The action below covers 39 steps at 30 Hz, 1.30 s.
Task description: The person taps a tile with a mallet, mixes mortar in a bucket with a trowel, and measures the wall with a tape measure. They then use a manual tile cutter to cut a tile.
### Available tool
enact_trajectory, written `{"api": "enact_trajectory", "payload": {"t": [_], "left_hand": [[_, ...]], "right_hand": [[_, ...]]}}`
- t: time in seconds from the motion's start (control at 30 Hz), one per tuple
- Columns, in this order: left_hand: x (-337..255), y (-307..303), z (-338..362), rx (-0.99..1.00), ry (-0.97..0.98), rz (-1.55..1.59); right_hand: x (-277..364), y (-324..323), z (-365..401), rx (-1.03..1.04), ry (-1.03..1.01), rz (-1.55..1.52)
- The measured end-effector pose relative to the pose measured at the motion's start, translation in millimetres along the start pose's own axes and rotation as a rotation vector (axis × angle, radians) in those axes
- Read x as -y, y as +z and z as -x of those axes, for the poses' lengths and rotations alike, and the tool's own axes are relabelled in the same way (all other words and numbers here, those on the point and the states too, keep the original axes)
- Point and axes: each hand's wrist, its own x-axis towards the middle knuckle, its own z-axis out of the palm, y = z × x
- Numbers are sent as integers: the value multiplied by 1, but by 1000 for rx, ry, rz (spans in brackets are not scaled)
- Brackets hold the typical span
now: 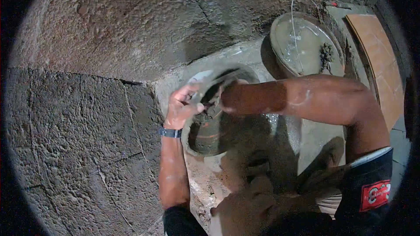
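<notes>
A rough grey cement-rendered wall, scored with thin cracks and joint lines, fills the left side and runs right up to the work, leaving almost no free room there. Just beside its edge the left hand, a dark band on its wrist, has its fingers curled over the near rim of a dark round mortar-smeared bucket and grips it. The bucket sits on the grey concrete floor, close against the foot of the wall. The right hand reaches across from the right into the bucket's mouth; whether it is open or closed cannot be told, as the fingers are lost in shadow. Beyond the right forearm, a round grey basin of wet cement mix stands apart from the bucket, with bare floor between them. Further right lies a flat orange-brown tile. The dark right sleeve bears a red patch with pale lettering too blurred to read.
</notes>
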Motion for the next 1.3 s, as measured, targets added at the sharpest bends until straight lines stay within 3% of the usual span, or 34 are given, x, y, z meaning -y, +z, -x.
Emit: {"api": "enact_trajectory", "payload": {"t": [0.07,0.13,0.2,0.27,0.47,0.57,0.7,0.8,0.83,0.93,1.0,1.07,1.17,1.27,1.3], "left_hand": [[13,-17,-6,-56,-55,184],[15,-27,-7,-42,-89,180],[21,-30,-9,-160,-26,206],[29,-31,-9,-140,-19,284],[4,3,-19,-134,1,156],[7,-3,-22,-175,-31,424],[20,-16,-2,-251,11,263],[34,-24,0,-314,7,315],[37,-26,2,-312,4,313],[43,-32,12,-349,-63,368],[45,-35,15,-255,-7,64],[51,-34,13,-215,36,130],[34,-18,3,-285,28,496],[22,-12,6,-262,42,549],[36,-20,8,-343,28,438]], "right_hand": [[0,2,10,-15,-51,-5],[14,7,22,-7,158,-185],[25,12,30,6,361,-363],[25,17,31,29,466,-453],[9,16,26,-120,585,-80],[14,34,16,-50,513,-201],[8,90,12,-154,333,-163],[14,98,17,-475,99,-204],[29,99,23,-469,141,47],[43,90,25,-408,157,324],[50,80,27,-260,116,149],[42,72,28,-151,119,-145],[35,54,24,-37,250,-338],[27,16,18,57,441,-402],[24,5,14,110,499,-419]]}}
